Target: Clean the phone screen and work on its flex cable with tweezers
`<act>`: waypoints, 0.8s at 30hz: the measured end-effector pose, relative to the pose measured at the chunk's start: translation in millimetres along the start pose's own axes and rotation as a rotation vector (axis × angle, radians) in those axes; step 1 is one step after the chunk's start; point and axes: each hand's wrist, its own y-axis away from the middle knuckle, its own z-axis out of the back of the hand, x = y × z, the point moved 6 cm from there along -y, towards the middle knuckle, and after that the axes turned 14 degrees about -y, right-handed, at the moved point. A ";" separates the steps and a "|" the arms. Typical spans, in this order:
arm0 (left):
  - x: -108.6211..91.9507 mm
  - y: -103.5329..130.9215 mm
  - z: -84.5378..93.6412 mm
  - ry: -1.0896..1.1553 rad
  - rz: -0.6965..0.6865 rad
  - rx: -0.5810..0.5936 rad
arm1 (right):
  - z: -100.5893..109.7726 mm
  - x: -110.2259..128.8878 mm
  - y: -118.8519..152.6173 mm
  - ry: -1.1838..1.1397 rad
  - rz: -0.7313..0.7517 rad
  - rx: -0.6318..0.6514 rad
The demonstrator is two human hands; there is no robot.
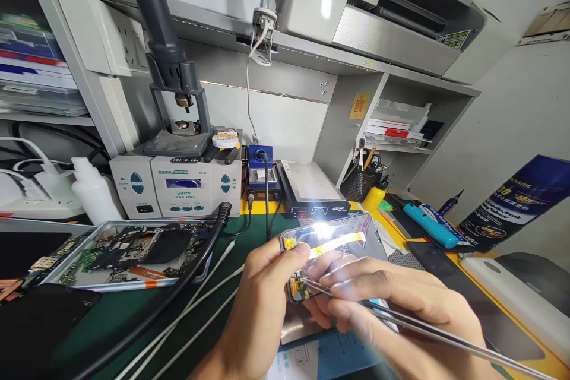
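My left hand [267, 285] grips the end of a dark, phone-like device [329, 228], its thumb pressed on the edge near a small yellow part. A bright yellow-and-white flex strip [341, 243] runs across the upper side of the device. My right hand [392, 297] is closed on thin metal tweezers [427, 326]. Their tips reach the small gold and black parts [297, 285] at the device's lower left corner; whether they pinch anything is too small to tell. Glare hides part of the device.
A grey rework station [182, 187] stands at the back left, behind a tray of circuit boards [102, 279]. A black hose [178, 291] and white cables [196, 303] cross the green mat. A spray can [512, 202] and turquoise tool [430, 225] are at right.
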 end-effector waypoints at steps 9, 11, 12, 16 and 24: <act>2.2 -0.8 -1.5 -0.024 0.015 0.018 | -1.3 -9.7 2.9 -0.097 -0.112 0.017; 3.7 -0.3 -2.9 -0.052 0.018 0.035 | -1.6 -12.8 3.7 -0.139 -0.145 0.014; 4.3 -0.2 -3.8 -0.065 0.018 0.045 | -1.7 -13.3 4.0 -0.150 -0.144 0.010; 5.2 -0.1 -5.9 -0.069 0.019 0.060 | -2.8 -12.0 3.4 -0.148 -0.141 -0.003; 1.7 1.8 -5.9 -0.104 0.024 0.061 | -3.4 -23.7 1.8 -0.263 -0.346 -0.088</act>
